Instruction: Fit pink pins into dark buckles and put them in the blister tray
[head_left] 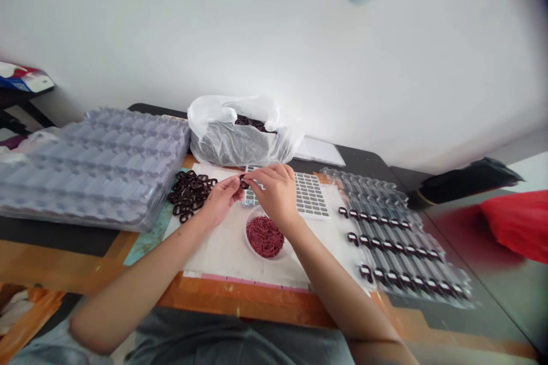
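Observation:
Between my two hands is a small dark ring-shaped piece [244,182]. My left hand [222,198] pinches it from the left, and my right hand [276,188] has its fingertips pressed to its right side. A white bowl of thin dark-red pieces [265,236] stands just below my right hand. Left of my left hand lies a pile of similar dark rings [190,191]. Behind my right hand is a white sheet with rows of small grey rectangles [312,194], partly covered by the hand.
On the right, a clear ridged tray [398,239] carries rows of dark pieces with white tops. Stacked clear trays [98,168] fill the left. A white plastic bag [244,140] with dark pieces sits at the back. A red item [520,225] and a black bag [468,179] are far right.

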The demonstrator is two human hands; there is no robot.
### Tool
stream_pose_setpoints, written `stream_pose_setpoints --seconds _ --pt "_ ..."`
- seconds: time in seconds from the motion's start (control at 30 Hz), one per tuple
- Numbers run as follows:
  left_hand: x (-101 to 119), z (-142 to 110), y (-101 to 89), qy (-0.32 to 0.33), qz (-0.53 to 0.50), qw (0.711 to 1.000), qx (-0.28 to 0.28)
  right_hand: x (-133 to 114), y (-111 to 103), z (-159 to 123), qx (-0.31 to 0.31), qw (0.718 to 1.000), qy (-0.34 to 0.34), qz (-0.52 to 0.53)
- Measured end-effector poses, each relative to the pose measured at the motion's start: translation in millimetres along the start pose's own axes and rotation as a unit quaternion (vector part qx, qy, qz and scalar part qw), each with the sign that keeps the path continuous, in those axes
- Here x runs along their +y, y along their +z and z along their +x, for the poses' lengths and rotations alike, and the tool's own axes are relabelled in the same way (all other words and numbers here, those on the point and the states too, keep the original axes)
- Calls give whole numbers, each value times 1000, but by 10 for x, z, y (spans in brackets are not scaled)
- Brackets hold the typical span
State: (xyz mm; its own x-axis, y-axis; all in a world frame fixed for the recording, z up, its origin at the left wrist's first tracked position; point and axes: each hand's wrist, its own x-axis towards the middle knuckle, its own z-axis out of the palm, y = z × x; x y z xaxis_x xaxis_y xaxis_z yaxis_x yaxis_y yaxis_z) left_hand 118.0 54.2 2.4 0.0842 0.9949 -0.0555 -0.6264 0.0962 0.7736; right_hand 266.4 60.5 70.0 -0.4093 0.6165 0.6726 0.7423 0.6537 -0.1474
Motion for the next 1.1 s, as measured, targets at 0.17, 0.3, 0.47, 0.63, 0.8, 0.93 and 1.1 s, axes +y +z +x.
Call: stream_pose_setpoints --seconds 0.17,0.3,0.47,0.63,0.8,0.93,1.1 --pt "17 -2 20 2 -6 1000 7 3 -4 -4 7 996 -76 -49" --pt "20 5 25 0 -18 1000 13 13 -57 -33 -40 990 -119 -69" --pt "49 4 31 -1 -24 1000 13 30 -357 -202 -111 986 -111 -56" --pt "60 16 29 0 -27 1000 5 5 -538 -484 -333 939 -49 -75" --pt "14 28 7 1 -19 1000 -6 -35 -410 -603 -403 910 -19 -97" --pt "9 25 0 3 -12 1000 -8 -46 -372 -591 -399 911 -5 -101" --pt "25 -6 32 -6 -10 1000 -13 -31 -409 -610 -385 918 27 -91"
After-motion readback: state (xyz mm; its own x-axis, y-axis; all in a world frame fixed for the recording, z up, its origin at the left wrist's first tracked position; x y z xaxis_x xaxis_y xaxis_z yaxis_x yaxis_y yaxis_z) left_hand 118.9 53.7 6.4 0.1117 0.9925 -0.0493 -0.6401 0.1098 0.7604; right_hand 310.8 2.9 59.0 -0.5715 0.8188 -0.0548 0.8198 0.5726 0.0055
